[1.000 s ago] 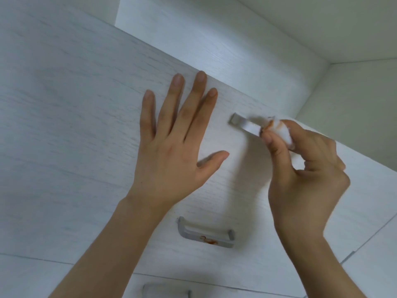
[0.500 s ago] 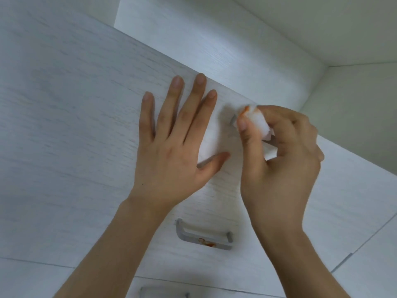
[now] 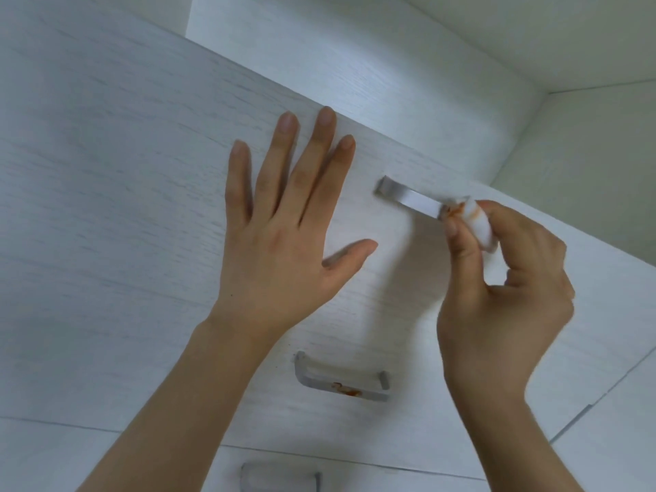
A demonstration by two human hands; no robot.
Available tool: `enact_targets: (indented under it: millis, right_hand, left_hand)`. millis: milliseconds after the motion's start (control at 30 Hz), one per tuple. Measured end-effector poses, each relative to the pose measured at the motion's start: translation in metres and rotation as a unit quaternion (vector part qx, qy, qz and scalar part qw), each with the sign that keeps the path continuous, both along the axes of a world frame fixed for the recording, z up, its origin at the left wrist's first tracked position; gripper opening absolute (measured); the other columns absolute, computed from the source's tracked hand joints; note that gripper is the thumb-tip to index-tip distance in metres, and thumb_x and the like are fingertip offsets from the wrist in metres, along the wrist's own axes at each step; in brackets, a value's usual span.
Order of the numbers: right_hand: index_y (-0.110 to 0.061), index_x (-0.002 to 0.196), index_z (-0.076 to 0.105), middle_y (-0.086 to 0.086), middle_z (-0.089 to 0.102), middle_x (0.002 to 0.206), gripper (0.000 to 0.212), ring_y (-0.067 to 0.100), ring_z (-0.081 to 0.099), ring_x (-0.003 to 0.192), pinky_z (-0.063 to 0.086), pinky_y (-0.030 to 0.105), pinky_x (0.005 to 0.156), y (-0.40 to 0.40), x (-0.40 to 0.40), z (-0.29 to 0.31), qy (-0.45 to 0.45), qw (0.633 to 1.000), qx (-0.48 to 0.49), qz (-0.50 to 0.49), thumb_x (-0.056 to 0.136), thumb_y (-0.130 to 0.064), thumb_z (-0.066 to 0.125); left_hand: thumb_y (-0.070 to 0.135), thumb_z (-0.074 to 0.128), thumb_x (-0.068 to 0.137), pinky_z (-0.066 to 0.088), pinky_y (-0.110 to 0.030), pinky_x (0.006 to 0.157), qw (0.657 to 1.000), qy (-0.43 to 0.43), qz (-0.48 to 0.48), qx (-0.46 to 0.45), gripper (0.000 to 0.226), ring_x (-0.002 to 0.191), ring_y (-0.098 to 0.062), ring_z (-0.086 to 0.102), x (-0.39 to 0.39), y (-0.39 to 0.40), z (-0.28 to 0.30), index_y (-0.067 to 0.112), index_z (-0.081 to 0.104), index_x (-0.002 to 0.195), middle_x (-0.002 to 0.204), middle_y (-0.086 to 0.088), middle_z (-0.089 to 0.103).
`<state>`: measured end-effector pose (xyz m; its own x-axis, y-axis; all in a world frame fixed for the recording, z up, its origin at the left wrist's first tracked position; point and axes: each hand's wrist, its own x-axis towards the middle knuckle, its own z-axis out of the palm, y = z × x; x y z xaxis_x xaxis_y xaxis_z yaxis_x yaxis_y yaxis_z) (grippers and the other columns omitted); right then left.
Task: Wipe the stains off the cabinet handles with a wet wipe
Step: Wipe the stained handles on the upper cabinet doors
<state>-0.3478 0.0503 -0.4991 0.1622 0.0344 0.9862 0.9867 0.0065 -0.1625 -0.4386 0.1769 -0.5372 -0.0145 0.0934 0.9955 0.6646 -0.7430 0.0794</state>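
My right hand (image 3: 504, 296) pinches a folded white wet wipe (image 3: 477, 221) with orange smears on it, pressed against the right part of the upper silver handle (image 3: 408, 198). The handle's left part shows bare metal. My left hand (image 3: 284, 236) lies flat with spread fingers on the white cabinet door (image 3: 106, 207), left of that handle. Below my hands a second silver handle (image 3: 340, 383) carries an orange-brown stain near its middle.
A third handle (image 3: 280, 477) shows at the bottom edge on a lower door panel. The cabinet's top edge meets a white wall and ceiling corner (image 3: 546, 94) at the upper right. Door seams run along the bottom and lower right.
My right hand slid the wipe from the handle's left end back to its right part, uncovering the left metal. My left hand stayed pressed on the door.
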Motion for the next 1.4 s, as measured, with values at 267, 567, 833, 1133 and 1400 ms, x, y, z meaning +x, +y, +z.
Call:
enact_targets:
  millis: [267, 567, 833, 1133, 1400]
  right_hand:
    - [-0.033, 0.089, 0.066, -0.015, 0.064, 0.095, 0.005, 0.004, 0.053, 0.104, 0.043, 0.031, 0.096, -0.02, 0.031, -0.001, 0.166, 0.985, 0.021, 0.041, 0.09, -0.029, 0.062]
    - [-0.027, 0.079, 0.073, -0.017, 0.067, 0.074, 0.018, -0.004, 0.056, 0.072, 0.047, 0.013, 0.071, -0.016, 0.033, 0.019, 0.303, 0.927, 0.013, 0.223, 0.092, -0.029, 0.06]
    - [-0.023, 0.085, 0.074, -0.012, 0.067, 0.081, 0.015, -0.003, 0.059, 0.076, 0.049, 0.016, 0.082, -0.029, 0.026, 0.018, 0.293, 0.923, -0.031, 0.249, 0.091, -0.03, 0.062]
    - [-0.036, 0.088, 0.069, -0.009, 0.07, 0.096, 0.006, -0.003, 0.059, 0.075, 0.049, 0.021, 0.073, -0.038, 0.02, -0.021, 0.336, 0.911, -0.052, 0.232, 0.087, -0.034, 0.063]
    - [-0.029, 0.098, 0.071, -0.004, 0.07, 0.099, 0.012, 0.001, 0.062, 0.082, 0.051, 0.016, 0.075, -0.043, 0.015, -0.076, 0.38, 0.893, -0.065, 0.233, 0.087, -0.029, 0.065]
  left_hand:
    - [0.057, 0.052, 0.089, 0.005, -0.056, 0.113, 1.0, 0.009, -0.012, -0.012, 0.079, 0.141, -0.035, 0.016, -0.002, -0.003, 0.002, 0.007, 0.029, 0.146, 0.153, -0.016, 0.026]
    - [0.057, 0.05, 0.09, 0.005, -0.057, 0.113, 1.0, 0.017, -0.012, -0.021, 0.08, 0.141, -0.039, 0.016, -0.004, -0.006, 0.001, 0.005, 0.028, 0.147, 0.153, -0.018, 0.023]
    - [0.056, 0.048, 0.092, 0.0, -0.056, 0.113, 0.999, 0.039, -0.017, -0.027, 0.08, 0.141, -0.04, 0.011, -0.007, -0.007, 0.0, 0.005, 0.023, 0.149, 0.155, -0.019, 0.018]
    - [0.047, 0.034, 0.1, 0.004, -0.05, 0.116, 0.99, 0.138, -0.035, 0.013, 0.065, 0.145, -0.031, 0.011, -0.037, 0.002, -0.035, 0.006, 0.025, 0.149, 0.156, -0.015, 0.018]
    - [0.053, 0.034, 0.098, 0.007, -0.052, 0.115, 0.971, 0.232, -0.06, 0.011, 0.071, 0.143, -0.031, 0.016, -0.044, -0.009, -0.106, 0.002, 0.025, 0.147, 0.154, -0.015, 0.024]
